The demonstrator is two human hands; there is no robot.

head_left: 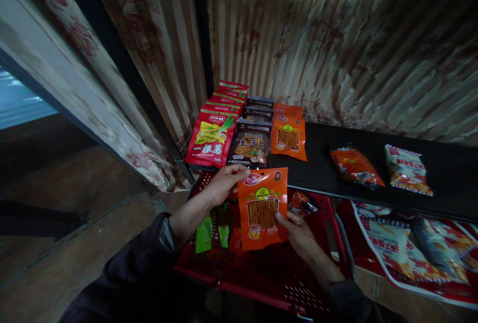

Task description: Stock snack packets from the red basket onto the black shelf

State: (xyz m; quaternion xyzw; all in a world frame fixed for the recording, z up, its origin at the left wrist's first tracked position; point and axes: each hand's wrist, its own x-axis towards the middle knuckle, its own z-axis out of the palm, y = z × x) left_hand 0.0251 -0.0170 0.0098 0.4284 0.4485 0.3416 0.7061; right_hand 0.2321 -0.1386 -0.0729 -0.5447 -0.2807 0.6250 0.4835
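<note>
An orange snack bag [263,236] with a picture of brown sticks is held upright over a red shopping basket [332,223]. My left hand [226,183] pinches its top left corner, and my right hand [297,231] grips its right edge with the thumb on the front. Behind it on the black shelf, another orange snack bag [288,136] leans in a row. Beside that row stand dark potato-chip bags [250,146] and, at the left end, red snack bags [212,136]. Green packets [203,236] and a black-and-orange packet [303,203] lie in the basket.
To the right on the shelf [317,139] lie an orange-and-black bag [354,166] and a white-and-red bag [408,169]. Below, a second red container [401,283] holds several chip bags. A patterned curtain [317,39] hangs behind; a dark post [203,29] stands at the corner.
</note>
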